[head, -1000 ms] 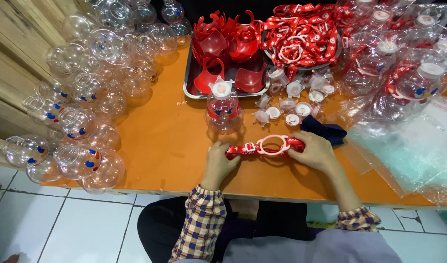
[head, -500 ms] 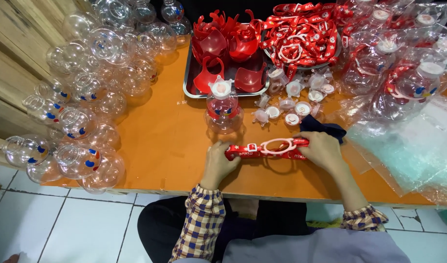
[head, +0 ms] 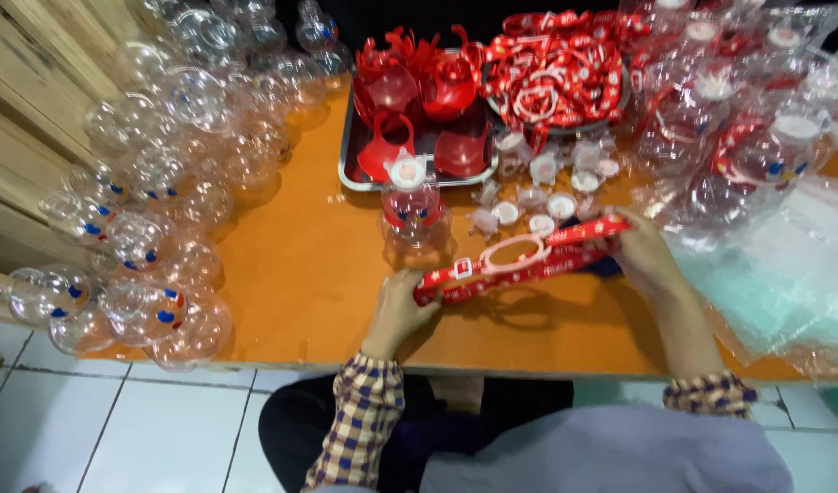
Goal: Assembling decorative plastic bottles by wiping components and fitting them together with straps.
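Red strap [head: 519,260], printed white, with a white ring at its middle, is held stretched between both hands just above the orange table [head: 300,274], near its front edge. It runs on a slant, low at the left and higher at the right. Left hand [head: 396,310] pinches the lower end, fingers closed on the strap. Right hand [head: 647,260] grips the upper end, fingers curled over it.

Just behind the strap stands one clear bottle [head: 412,212] with a white cap and red insert, upright, apart from the strap. Small white caps [head: 538,196] lie loose to the right of it. Behind those, a metal tray [head: 350,173] holds red plastic parts [head: 410,100]. Beside the tray, a heap of further red straps [head: 551,78].

Progress, as judged from the lay-out: a large stock of clear bottles [head: 154,210] lies along the left side, none showing a strap. On the right, bottles with straps [head: 757,137] lie piled among clear bags [head: 784,274]; these appear finished. The strap in hand is not yet on any bottle. Much of the left stock looks unprocessed, and the heap of straps remains large.
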